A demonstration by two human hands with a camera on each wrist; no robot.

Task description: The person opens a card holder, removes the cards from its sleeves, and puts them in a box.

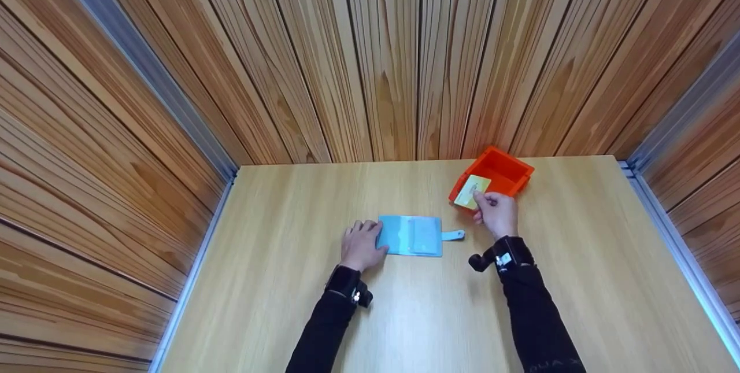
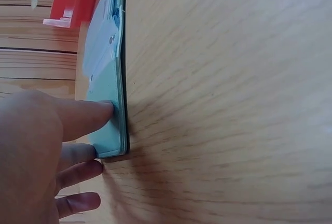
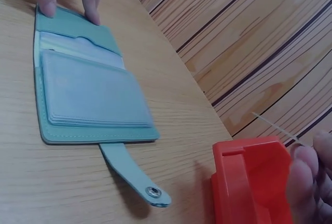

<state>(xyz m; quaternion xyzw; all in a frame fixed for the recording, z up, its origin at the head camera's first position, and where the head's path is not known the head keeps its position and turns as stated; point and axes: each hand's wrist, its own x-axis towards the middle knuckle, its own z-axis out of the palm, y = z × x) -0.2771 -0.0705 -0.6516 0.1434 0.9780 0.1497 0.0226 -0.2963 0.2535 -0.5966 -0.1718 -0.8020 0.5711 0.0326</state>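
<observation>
A light blue card wallet [image 1: 426, 237] lies spread flat on the table, its clear sleeves [image 3: 93, 89] showing and its snap strap [image 3: 136, 175] pointing right. My left hand [image 1: 361, 246] rests on the wallet's left edge, thumb and fingertips pressing its pocket flap [image 2: 106, 130]. A yellowish card [image 1: 471, 191] is pinched between the thumb and fingers of my right hand [image 1: 497, 212], above the near left side of an orange-red bin [image 1: 509, 170]. From the right wrist view the card [image 3: 275, 125] appears edge-on, so its face is hidden there.
The bin stands tilted at an angle near the back of the wooden table [image 1: 277, 246]. Wood-panelled walls [image 1: 381, 72] close off the back and both sides, with metal rails [image 1: 191, 269] along the table's side edges.
</observation>
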